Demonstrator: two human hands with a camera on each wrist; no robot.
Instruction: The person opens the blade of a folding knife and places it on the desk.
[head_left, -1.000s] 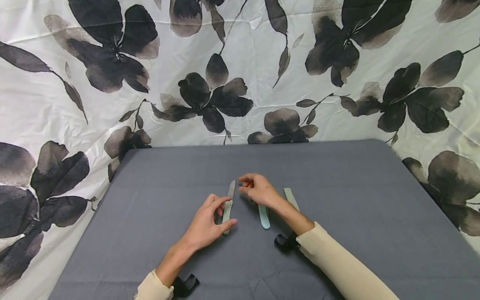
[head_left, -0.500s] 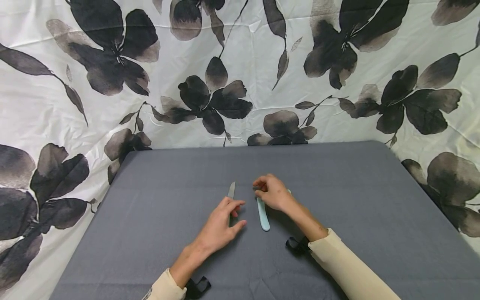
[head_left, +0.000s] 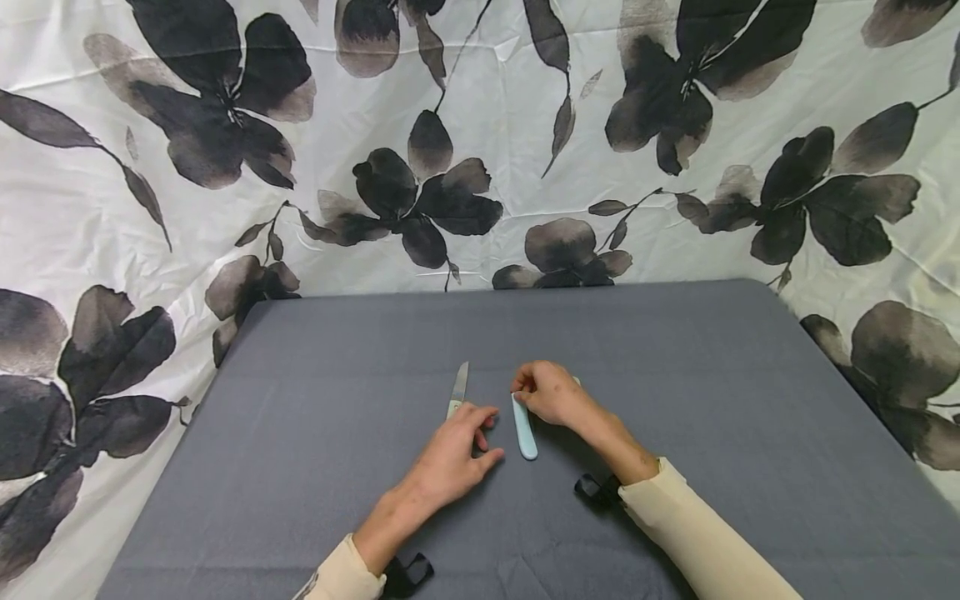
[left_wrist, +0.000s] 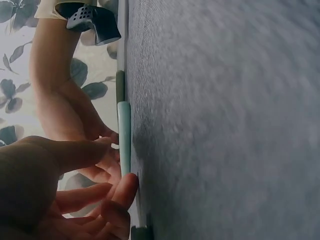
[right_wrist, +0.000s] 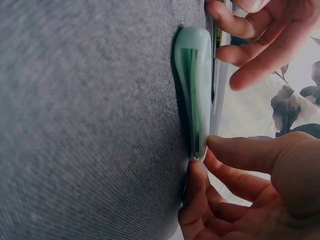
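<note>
A light blue folding knife (head_left: 525, 433) lies on the grey cloth, its handle pointing towards me. At its far end my right hand (head_left: 551, 393) pinches it between thumb and fingertips. The right wrist view shows the slot along the folding knife's handle (right_wrist: 192, 85). My left hand (head_left: 453, 458) is apart from it on the left, thumb and fingers spread with nothing between them. Just beyond that hand, a second, pale green knife (head_left: 458, 387) shows its unfolded blade pointing away; most of its handle is hidden under the hand.
Behind my right forearm, only the tip of a third pale green knife (head_left: 577, 381) shows. Grey cloth covers the table (head_left: 337, 358). A white curtain with dark flowers (head_left: 480, 100) hangs past its far edge. Black wrist straps (head_left: 596, 492) hang below both cuffs.
My right hand has moved right, away from the unfolded knife's blade, and now grips the blue folding knife's far end. My left hand has shifted right and off the unfolded knife's handle.
</note>
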